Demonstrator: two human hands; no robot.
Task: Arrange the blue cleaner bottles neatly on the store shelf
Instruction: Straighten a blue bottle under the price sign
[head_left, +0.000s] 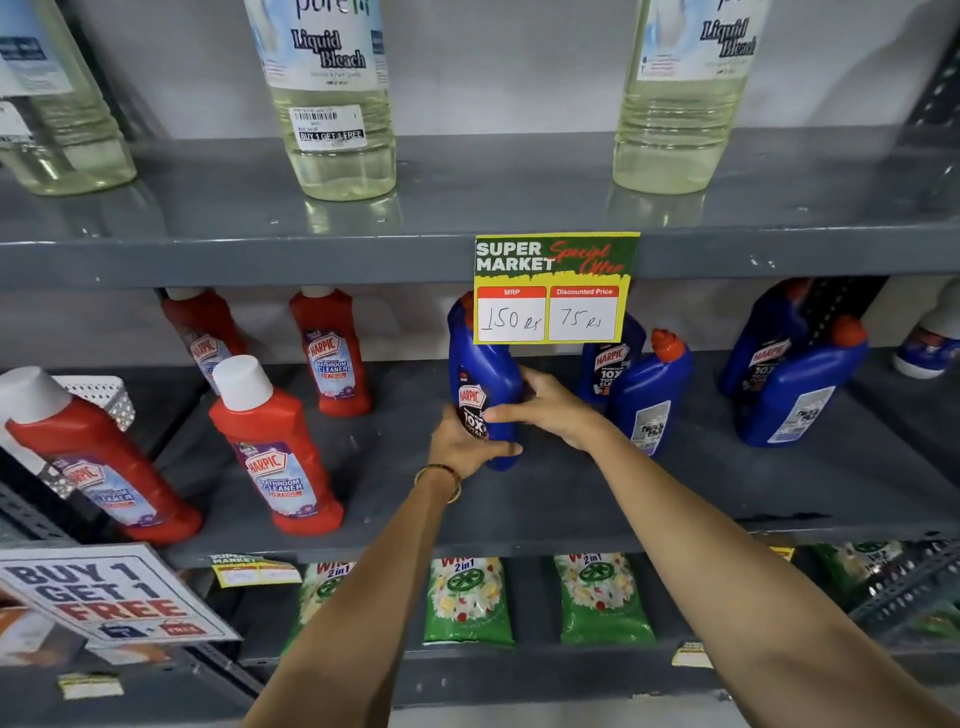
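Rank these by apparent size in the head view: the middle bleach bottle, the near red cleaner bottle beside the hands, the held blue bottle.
1. Middle bleach bottle, though its top is cropped.
2. Near red cleaner bottle.
3. Held blue bottle, partly hidden by the price tag and both hands.
Red sits nearer the camera, so 2 and 3 are unsure.

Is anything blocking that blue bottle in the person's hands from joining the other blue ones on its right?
Nothing visible blocks it. Both the left hand and right hand grip the held blue bottle, and bare shelf lies between it and the nearest blue bottles. The hanging price tag only covers its top from view.
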